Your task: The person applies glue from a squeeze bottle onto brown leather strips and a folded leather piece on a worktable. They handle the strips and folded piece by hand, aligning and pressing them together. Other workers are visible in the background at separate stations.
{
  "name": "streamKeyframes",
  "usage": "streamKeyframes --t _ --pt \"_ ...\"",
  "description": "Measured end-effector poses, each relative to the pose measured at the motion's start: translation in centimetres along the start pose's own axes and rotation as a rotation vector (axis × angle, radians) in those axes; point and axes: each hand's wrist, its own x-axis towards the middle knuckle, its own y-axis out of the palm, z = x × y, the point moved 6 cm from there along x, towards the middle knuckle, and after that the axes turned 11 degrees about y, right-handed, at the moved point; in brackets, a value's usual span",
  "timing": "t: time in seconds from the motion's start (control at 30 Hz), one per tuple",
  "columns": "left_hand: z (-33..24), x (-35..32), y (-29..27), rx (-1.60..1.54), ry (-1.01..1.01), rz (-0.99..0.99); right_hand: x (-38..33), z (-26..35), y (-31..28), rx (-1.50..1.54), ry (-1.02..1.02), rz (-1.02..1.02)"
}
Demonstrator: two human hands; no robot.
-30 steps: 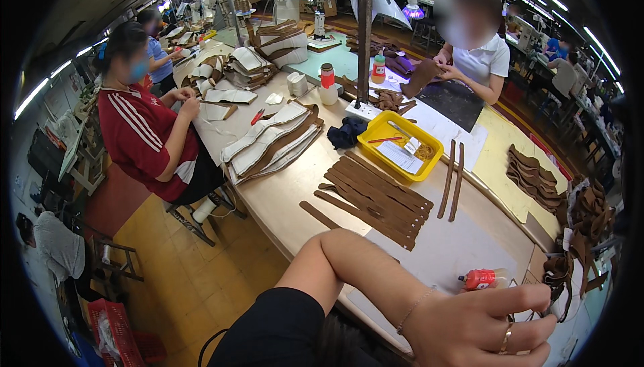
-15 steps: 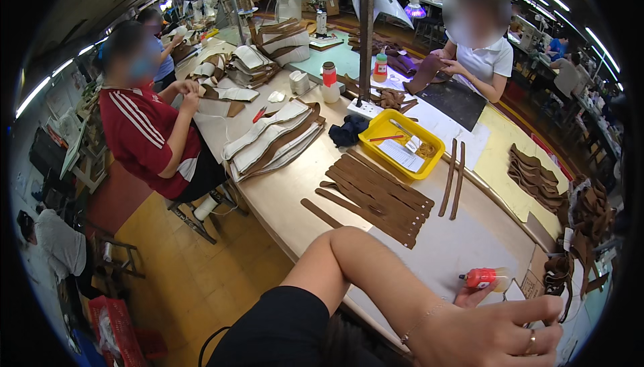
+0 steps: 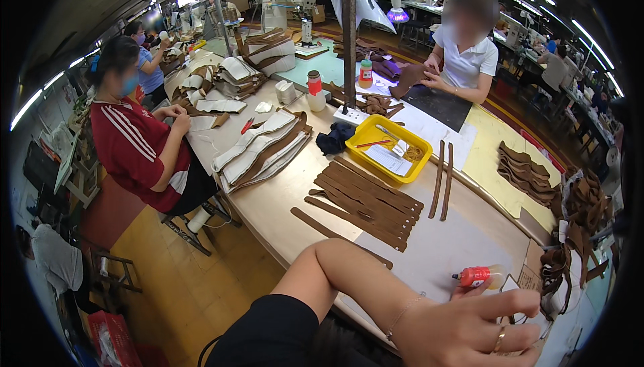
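My left arm bends across from the lower edge to the right. The left hand (image 3: pixel 469 327), with a ring on one finger, has its fingers curled. Whatever it grips, if anything, is hidden from this side. Behind it, my right hand (image 3: pixel 468 292) shows only in part. It holds a squeeze bottle (image 3: pixel 477 276) with a red label and a dark tip, lying on its side with the tip to the left. Beyond my forearm lies a row of brown strips (image 3: pixel 365 199) with pale dots at one end. A single brown strip (image 3: pixel 322 225) lies nearer the table's edge.
Beyond the strips stands a yellow tray (image 3: pixel 362 154) with paper and a red pen. Two narrow strips (image 3: pixel 441 179) lie beside it. Stacked white-and-brown pieces (image 3: pixel 261 149) lie at left. A metal post (image 3: pixel 347 38) rises mid-table. Co-workers sit left and across. Brown pieces (image 3: pixel 563 273) crowd the right.
The whole view has shifted slightly, so the table's things appear a little further left. More of the single strip shows past my forearm. Both hands keep nearly the same pose.
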Motion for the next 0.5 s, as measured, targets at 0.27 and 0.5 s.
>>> streamKeyframes --t 0.27,0.5 --pt "-0.5 -0.4 2.5 -0.059 -0.061 0.019 -0.5 0.3 0.2 -0.011 0.01 -0.015" --pt "-0.4 -0.9 2.0 -0.056 0.025 0.007 0.3 0.3 -1.0 0.009 -0.08 -0.043"
